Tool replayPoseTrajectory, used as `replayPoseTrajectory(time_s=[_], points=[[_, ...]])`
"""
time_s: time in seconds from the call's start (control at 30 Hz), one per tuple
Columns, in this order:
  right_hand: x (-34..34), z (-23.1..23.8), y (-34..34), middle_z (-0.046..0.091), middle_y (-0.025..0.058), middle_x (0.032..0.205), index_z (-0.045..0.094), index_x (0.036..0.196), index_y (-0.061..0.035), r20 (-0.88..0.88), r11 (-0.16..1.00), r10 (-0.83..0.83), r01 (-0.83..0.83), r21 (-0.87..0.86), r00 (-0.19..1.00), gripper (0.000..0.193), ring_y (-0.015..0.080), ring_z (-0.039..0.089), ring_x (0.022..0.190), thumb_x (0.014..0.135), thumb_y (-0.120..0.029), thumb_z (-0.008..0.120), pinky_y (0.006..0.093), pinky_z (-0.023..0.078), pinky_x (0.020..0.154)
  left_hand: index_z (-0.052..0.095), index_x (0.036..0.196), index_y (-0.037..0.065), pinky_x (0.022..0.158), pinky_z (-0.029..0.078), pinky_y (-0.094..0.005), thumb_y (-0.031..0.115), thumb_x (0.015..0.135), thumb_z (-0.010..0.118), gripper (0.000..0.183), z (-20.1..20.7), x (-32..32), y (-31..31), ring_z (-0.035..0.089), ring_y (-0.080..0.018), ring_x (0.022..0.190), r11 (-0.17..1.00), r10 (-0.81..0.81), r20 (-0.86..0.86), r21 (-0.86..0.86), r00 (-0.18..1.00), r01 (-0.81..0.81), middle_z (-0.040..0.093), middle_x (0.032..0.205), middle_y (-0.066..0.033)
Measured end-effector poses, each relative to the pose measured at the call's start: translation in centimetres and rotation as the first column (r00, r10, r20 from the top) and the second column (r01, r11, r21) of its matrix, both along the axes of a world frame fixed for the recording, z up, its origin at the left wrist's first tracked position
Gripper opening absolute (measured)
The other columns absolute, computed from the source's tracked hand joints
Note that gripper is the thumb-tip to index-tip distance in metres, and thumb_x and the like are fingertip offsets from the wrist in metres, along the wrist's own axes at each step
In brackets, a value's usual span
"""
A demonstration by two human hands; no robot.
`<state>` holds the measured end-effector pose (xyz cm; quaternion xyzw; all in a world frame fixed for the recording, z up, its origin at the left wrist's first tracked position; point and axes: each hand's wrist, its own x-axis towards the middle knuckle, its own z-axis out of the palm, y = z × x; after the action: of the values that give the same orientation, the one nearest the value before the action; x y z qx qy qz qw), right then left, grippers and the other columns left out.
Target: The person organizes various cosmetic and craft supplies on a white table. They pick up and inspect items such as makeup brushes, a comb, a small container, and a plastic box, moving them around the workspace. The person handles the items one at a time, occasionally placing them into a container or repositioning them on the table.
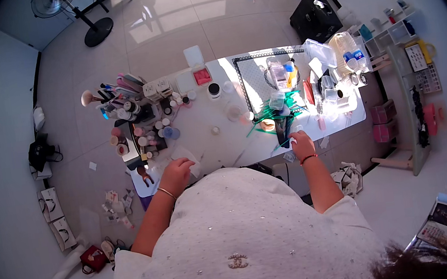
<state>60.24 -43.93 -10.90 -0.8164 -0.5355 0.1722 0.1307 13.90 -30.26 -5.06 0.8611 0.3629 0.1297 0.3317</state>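
Note:
My left hand (177, 172) is over the table's near edge, beside a white tissue (186, 154). Its fingers are loosely bent and nothing shows in them. At the right, my right hand (302, 144) is closed at the fingertips on a thin green stick (279, 145), whose free end points left. Just beyond that hand lies a narrow black object (284, 138). Several more green sticks (271, 116) are heaped farther up, around a small round jar (268, 125) and clear plastic containers (276, 100).
The white table (219, 151) carries jars (147, 141) and brushes (116, 94) at the left. A black-edged mat (251, 73), clear boxes (320, 53) and bottles (354, 56) crowd the right. A dark jar (213, 90) stands mid-table. Beyond are a black case (315, 17) and a fan (98, 32).

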Motion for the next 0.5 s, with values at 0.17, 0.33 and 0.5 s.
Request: replayPoseTrajectory(time_s=[0.17, 0.33, 0.5], points=[[-1.7, 0.0, 1.0, 0.06, 0.0106, 0.093, 0.069, 0.09, -0.0144, 0.064, 0.997, 0.027, -0.022, -0.078, 0.998, 0.015, 0.0335, 0.062, 0.089, 0.077, -0.009, 0.065, 0.0439, 0.051, 0.075, 0.067, 0.1, 0.005, 0.084, 0.05, -0.0395, -0.002, 0.076, 0.063, 0.026, 0.4, 0.5, -0.2, 0.061, -0.0333, 0.096, 1.0, 0.001, -0.006, 0.013, 1.0, -0.001, 0.063, 0.105, -0.0137], [-1.9, -0.1, 1.4, 0.06, 0.0104, 0.093, 0.068, 0.087, -0.0126, 0.022, 0.999, -0.004, 0.005, -0.045, 1.0, 0.01, 0.0339, 0.062, 0.087, 0.078, -0.011, 0.066, 0.0435, 0.051, 0.073, 0.066, 0.099, 0.004, 0.084, 0.05, -0.0394, -0.002, 0.076, 0.062, 0.024, 0.9, 1.4, -0.2, 0.061, -0.0336, 0.095, 1.0, 0.016, 0.015, -0.01, 1.0, -0.016, 0.063, 0.104, -0.0142], [-1.1, -0.3, 1.5, 0.062, 0.0103, 0.088, 0.068, 0.089, -0.0076, -0.071, 0.984, -0.072, 0.082, 0.161, 0.995, 0.011, 0.0316, 0.062, 0.081, 0.08, -0.014, 0.067, 0.0412, 0.051, 0.071, 0.065, 0.098, 0.004, 0.081, 0.051, -0.0396, -0.002, 0.077, 0.061, 0.021, 1.4, 2.4, -0.3, 0.062, -0.0339, 0.093, 0.996, 0.085, 0.042, -0.01, 0.996, -0.085, 0.064, 0.102, -0.0145]])
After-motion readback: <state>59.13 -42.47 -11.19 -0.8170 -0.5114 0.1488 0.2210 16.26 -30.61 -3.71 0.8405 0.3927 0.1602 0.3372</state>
